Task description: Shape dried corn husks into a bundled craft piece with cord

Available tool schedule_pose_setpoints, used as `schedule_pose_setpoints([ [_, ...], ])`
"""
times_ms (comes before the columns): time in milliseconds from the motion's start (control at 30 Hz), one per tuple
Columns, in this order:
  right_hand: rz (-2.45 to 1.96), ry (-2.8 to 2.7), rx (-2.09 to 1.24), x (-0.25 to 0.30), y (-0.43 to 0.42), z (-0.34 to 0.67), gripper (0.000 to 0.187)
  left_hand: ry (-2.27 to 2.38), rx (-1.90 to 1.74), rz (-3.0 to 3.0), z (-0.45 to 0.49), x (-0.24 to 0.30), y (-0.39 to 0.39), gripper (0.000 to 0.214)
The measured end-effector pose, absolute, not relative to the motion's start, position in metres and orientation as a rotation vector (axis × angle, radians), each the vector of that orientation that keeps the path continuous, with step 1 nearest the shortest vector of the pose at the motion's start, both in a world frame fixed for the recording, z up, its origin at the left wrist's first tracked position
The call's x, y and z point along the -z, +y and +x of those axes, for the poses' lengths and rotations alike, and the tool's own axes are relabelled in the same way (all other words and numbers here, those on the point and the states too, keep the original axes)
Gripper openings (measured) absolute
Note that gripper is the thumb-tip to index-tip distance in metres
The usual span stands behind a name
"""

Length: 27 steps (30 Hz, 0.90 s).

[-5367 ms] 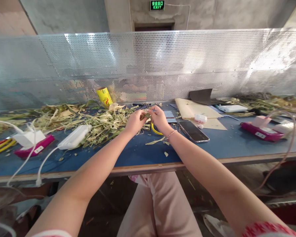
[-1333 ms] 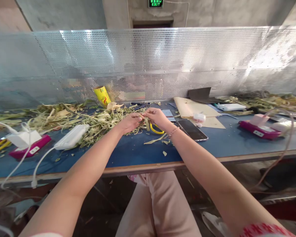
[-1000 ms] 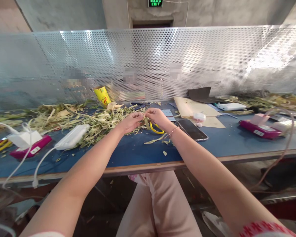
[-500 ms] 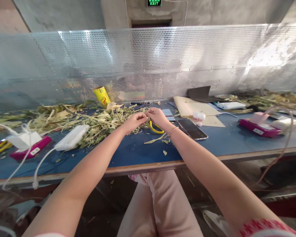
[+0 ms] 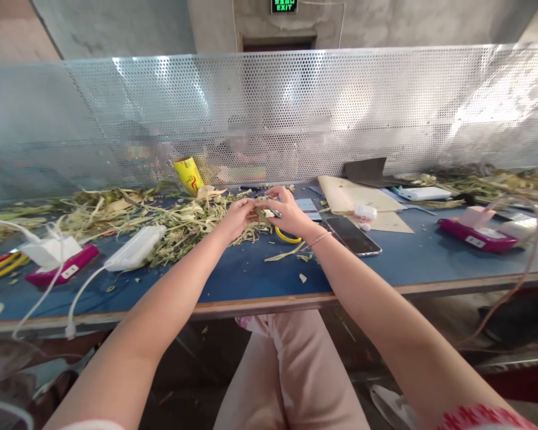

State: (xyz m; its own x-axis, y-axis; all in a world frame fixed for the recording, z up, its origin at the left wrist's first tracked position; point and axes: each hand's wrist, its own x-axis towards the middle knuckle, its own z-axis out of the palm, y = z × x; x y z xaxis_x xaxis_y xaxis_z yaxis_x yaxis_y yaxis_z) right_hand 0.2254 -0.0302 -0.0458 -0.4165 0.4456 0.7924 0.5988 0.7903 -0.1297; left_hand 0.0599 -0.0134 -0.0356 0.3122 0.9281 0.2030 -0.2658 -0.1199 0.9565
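Observation:
Both my hands meet over the blue table (image 5: 251,278), near its far side. My left hand (image 5: 235,218) is closed, its fingertips pinching a short yellow-green leaf strip (image 5: 262,214). My right hand (image 5: 291,214) is closed on the same strip from the right. A small dark metal tip shows at its fingers; whether it is held I cannot tell. A yellow scissors handle (image 5: 287,237) lies on the table just under my right wrist. A heap of cut dry leaves (image 5: 174,221) spreads to the left of my hands.
A black phone (image 5: 352,235) lies right of my wrist, beside brown cardboard (image 5: 354,200). A white charger block (image 5: 135,248) with cables and a pink device (image 5: 63,269) sit at left, another pink device (image 5: 475,236) at right. A yellow can (image 5: 189,175) leans by the perforated metal screen (image 5: 296,107).
My hands have stayed together over the same spot, turning the leaf strip. My right hand now lies more over the strip, and a dark tip shows at its fingers.

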Motion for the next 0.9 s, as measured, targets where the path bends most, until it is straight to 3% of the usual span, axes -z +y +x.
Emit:
schedule_pose_setpoints([
  [533,-0.651,-2.047,0.095,0.0447,-0.0345,0.2216,0.016,0.696,-1.213,1.372,0.0607,0.0375,-0.0129,0.035],
  [900,-0.702,-1.886,-0.203,0.0443,-0.0297,0.2170,0.015,0.781,-1.277,1.674,0.0598,0.0418,-0.0075,0.031],
])
